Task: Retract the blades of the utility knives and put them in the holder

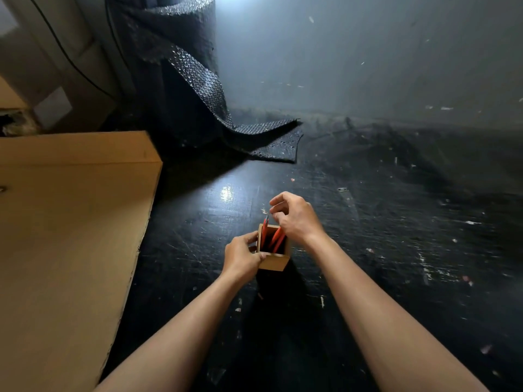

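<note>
Head view, looking down past two bare forearms at a dark, scuffed table [382,222] flecked with pale scraps. Far left, a big cardboard box [70,222] fills the near corner, its top face tan and plain. Behind it, a roll of black bubble wrap [181,66] stands upright against the wall, with a loose tail of it spilling onto the table toward the right.

Moving in toward the middle, the left hand [242,257] is clamped on the left wall of a small wooden holder [276,260], thumb and fingers wrapped around its near left corner. The holder is a square, open-topped box standing upright on the table. Inside it are red utility knives [276,240]: one leans against the left wall with its tip poking above the rim, and at least two more lean together toward the right side. I cannot tell from here whether the blades are drawn in.

Just right of that, the right hand [295,217] hangs over the holder's far right corner, fingers curled and loosely apart, with its fingertips close above the knives. Whether they actually touch a handle I cannot tell.

Further right, the table runs on, scratched and dusty.
</note>
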Available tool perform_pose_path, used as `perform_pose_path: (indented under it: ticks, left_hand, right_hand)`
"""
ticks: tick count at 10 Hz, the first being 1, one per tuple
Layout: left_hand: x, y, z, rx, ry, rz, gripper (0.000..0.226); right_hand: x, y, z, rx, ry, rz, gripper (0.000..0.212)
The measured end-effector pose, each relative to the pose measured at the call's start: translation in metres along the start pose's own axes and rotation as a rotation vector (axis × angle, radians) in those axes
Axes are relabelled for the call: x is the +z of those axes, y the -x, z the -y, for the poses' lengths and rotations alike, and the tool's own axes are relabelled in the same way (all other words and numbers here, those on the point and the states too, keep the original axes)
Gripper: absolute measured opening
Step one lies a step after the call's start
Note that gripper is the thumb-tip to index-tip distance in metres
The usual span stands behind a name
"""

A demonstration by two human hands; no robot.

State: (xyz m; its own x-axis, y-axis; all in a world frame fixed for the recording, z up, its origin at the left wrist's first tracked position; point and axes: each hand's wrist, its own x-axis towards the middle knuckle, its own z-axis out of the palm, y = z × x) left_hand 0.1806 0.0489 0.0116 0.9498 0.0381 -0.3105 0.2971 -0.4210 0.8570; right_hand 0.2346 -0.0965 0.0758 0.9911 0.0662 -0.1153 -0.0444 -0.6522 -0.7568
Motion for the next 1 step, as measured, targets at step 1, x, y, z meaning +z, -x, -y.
perform_pose_path:
  ticks: [1]
  left_hand:
    - [-0.0040,0.0099,-0.0020,-0.037,0.029,-0.033,0.053]
  right_hand:
    - [-0.0124,0.0104,0.0074,-0.028,-0.025,-0.052,0.020]
